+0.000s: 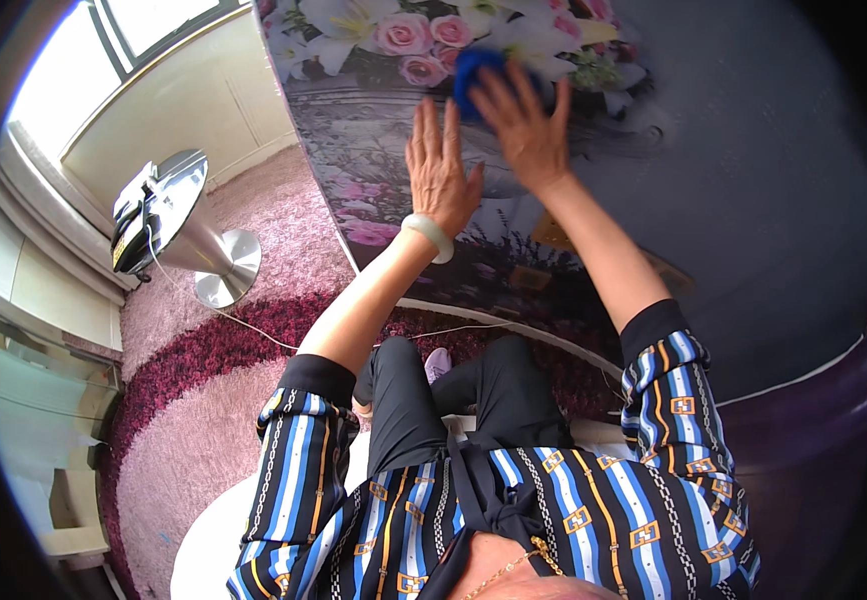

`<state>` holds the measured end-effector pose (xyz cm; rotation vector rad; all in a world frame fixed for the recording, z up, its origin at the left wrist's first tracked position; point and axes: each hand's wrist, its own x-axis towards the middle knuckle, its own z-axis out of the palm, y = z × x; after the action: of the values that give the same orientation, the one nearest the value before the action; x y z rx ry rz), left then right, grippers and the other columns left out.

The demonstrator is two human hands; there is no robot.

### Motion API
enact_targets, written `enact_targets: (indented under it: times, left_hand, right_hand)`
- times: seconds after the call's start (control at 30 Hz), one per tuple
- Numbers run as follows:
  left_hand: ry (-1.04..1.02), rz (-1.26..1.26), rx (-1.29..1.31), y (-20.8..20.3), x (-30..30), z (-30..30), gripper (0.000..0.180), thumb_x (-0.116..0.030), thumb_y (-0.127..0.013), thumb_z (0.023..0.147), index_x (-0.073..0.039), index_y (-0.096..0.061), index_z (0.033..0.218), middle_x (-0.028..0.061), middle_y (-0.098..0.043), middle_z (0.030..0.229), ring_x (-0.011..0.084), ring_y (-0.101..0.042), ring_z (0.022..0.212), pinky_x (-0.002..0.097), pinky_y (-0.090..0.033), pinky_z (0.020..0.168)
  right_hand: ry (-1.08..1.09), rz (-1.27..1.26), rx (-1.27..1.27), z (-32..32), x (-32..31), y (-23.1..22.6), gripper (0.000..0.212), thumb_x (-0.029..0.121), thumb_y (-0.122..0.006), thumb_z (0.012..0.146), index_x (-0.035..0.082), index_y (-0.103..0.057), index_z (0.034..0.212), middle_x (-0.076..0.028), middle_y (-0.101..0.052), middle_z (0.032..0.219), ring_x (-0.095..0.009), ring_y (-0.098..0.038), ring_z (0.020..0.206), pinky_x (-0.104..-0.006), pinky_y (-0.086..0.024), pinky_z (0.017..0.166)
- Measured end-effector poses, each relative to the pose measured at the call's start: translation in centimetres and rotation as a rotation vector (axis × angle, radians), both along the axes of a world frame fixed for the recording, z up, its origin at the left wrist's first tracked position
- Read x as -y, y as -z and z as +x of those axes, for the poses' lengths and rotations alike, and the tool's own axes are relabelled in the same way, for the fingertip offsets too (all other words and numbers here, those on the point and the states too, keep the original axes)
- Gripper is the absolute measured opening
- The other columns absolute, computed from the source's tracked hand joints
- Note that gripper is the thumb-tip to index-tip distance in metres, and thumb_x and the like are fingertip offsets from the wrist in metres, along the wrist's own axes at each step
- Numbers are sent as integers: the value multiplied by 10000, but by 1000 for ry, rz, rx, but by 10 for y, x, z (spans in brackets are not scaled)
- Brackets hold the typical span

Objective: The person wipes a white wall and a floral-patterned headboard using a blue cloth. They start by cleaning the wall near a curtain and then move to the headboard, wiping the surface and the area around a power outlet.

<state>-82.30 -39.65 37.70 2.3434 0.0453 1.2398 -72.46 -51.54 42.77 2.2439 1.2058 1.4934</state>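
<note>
A large upright panel [353, 130] printed with pink roses and white lilies stands before me, plain dark grey toward its right. My right hand [536, 150] presses a blue cloth [469, 80] against the upper flowers. Its fingers are spread over the cloth, partly covering it, and slightly blurred; the cloth's exact shape is unclear. Just left of it and lower, my left hand [439, 172] is open, with fingers straight and palm toward the panel. It holds nothing. A pale bangle [428, 237] circles the left wrist.
At left, a silver pedestal table [193, 235] carries a black device [133, 235]; a thin white cable trails over the pink and dark purple carpet [273, 225]. Beyond are a window [78, 75] and curtain [63, 225]. A white rounded seat [215, 535] is beneath me.
</note>
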Motion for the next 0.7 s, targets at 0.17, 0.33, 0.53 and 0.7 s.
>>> enact_targets:
  times: [0.17,0.33,0.53,0.7]
  left_hand:
    - [58,45,61,-28,31,5,962,-143,-716,746,-44,-154,1521,247,-148,1563,392,-150,1454,486,-198,1142]
    - [80,100,-138,17,34,0,956,-120,-710,738,-50,-160,1517,238,-129,1569,390,-130,1461,541,-201,1128]
    - [85,288,-215,16,50,9,947,-113,-696,746,-111,-169,1533,172,-90,1598,350,-114,1476,671,-129,1087]
    - [233,382,91,-32,78,45,956,-114,-714,748,-144,-175,1537,142,-89,1605,323,-117,1479,669,-122,1093]
  right_hand:
    - [-154,411,3,7,7,-45,577,144,-626,826,270,-492,1373,44,-330,1525,-229,-227,1446,-722,-155,1033]
    - [-39,-108,-104,3,62,40,598,115,-563,855,307,-450,1410,77,-306,1540,-177,-207,1457,-654,-151,1117]
    - [34,-85,-22,27,147,57,622,133,-578,857,322,-418,1428,79,-290,1549,-181,-233,1448,-658,-157,1113]
    - [95,655,91,35,161,-18,592,194,-629,817,206,-469,1387,-32,-343,1516,-282,-259,1428,-642,-148,1109]
